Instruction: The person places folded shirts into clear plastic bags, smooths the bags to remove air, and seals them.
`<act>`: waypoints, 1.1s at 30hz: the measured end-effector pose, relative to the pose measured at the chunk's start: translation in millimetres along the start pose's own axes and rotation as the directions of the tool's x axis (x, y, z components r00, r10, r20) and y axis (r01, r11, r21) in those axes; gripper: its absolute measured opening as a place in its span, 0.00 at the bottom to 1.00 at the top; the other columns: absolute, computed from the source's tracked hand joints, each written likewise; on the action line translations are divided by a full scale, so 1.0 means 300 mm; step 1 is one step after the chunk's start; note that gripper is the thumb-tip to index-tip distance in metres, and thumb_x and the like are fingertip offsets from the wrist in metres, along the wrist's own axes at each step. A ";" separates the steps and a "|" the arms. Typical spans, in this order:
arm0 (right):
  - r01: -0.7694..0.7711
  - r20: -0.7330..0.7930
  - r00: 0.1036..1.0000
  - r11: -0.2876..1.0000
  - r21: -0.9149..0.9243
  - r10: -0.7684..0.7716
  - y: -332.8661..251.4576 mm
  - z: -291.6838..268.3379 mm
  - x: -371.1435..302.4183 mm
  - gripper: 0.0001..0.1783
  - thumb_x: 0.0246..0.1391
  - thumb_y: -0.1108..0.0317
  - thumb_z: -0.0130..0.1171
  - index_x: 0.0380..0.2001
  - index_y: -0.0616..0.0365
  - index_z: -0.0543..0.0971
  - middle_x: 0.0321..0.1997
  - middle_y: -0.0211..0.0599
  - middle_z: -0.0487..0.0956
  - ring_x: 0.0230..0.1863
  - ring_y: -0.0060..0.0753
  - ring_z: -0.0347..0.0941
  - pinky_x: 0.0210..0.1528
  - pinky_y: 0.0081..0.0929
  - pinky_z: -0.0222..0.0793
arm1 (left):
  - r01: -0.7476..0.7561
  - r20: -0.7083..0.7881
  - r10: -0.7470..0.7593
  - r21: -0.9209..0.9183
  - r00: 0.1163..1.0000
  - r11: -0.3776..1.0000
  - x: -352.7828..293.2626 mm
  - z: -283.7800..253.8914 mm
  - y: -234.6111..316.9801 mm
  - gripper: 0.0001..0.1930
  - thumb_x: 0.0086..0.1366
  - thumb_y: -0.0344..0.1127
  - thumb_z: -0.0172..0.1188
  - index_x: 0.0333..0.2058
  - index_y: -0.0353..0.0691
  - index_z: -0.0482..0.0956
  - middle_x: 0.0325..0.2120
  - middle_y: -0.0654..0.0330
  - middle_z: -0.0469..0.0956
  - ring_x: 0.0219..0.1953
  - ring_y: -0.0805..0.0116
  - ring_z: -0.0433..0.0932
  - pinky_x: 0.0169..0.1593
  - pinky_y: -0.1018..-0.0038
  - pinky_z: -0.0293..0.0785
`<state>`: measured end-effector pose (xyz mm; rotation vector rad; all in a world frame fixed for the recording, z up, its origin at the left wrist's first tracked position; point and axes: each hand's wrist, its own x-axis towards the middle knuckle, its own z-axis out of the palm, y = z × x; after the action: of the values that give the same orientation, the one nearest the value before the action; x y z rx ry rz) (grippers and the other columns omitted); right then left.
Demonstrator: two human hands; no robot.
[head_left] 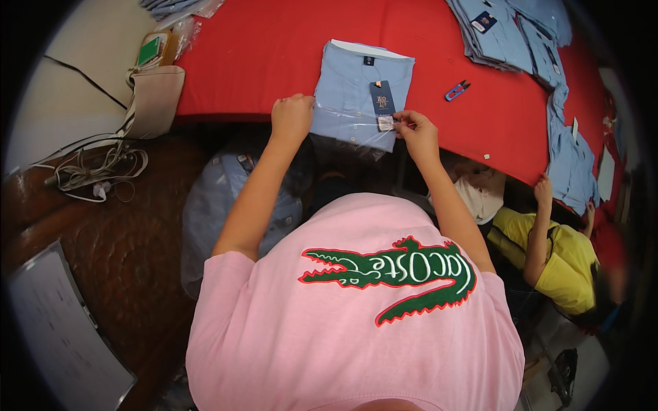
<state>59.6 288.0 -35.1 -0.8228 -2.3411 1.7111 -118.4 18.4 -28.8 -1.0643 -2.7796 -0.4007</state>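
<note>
A folded light blue shirt (336,85) lies on the red-covered table, its near edge reaching past the table's front edge. Clear plastic (329,111) covers at least its lower part, creased and shiny. A dark blue hang tag (381,98) with a white sticker rests on the shirt's front. My left hand (293,118) is closed at the left side of the plastic bag. On the other side, my right hand (419,137) pinches the bag near the sticker, fingers pressed together.
Blue thread snips (457,90) lie right of the shirt. Stacks of folded blue shirts (507,41) sit at the far right. A co-worker in a yellow top (562,260) handles blue garments there. A bagged bundle (226,185) stands below the table; coiled cables (103,164) are at left.
</note>
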 end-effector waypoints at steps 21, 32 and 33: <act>-0.218 0.224 0.967 0.855 0.471 0.123 0.242 -0.036 -0.192 0.01 0.74 0.77 0.54 0.44 0.63 0.73 0.44 0.44 0.86 0.45 0.31 0.86 0.49 0.26 0.82 | -0.252 0.047 0.274 -0.268 0.961 0.930 0.005 0.201 0.203 0.37 0.66 0.26 0.56 0.74 0.52 0.68 0.79 0.50 0.57 0.81 0.50 0.55 0.79 0.38 0.46; -0.258 0.205 0.960 0.882 0.393 0.189 0.056 -0.132 -0.033 0.05 0.66 0.76 0.65 0.43 0.64 0.81 0.41 0.40 0.85 0.36 0.25 0.86 0.34 0.21 0.82 | -0.216 -0.017 0.225 -0.351 0.974 0.911 0.009 0.224 0.194 0.27 0.67 0.26 0.55 0.65 0.44 0.75 0.76 0.51 0.63 0.79 0.50 0.58 0.80 0.42 0.46; -0.261 0.175 0.963 0.864 0.430 0.204 0.040 -0.124 -0.019 0.05 0.66 0.76 0.65 0.43 0.64 0.81 0.40 0.40 0.85 0.36 0.26 0.86 0.34 0.21 0.83 | -0.218 -0.026 0.225 -0.378 0.974 0.900 0.010 0.226 0.183 0.23 0.68 0.26 0.55 0.62 0.43 0.76 0.75 0.50 0.64 0.79 0.49 0.58 0.80 0.42 0.46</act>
<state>83.6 319.1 -31.8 -0.9573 -1.8358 2.3425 -86.1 79.4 -82.1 -1.4518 -2.6127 -0.9291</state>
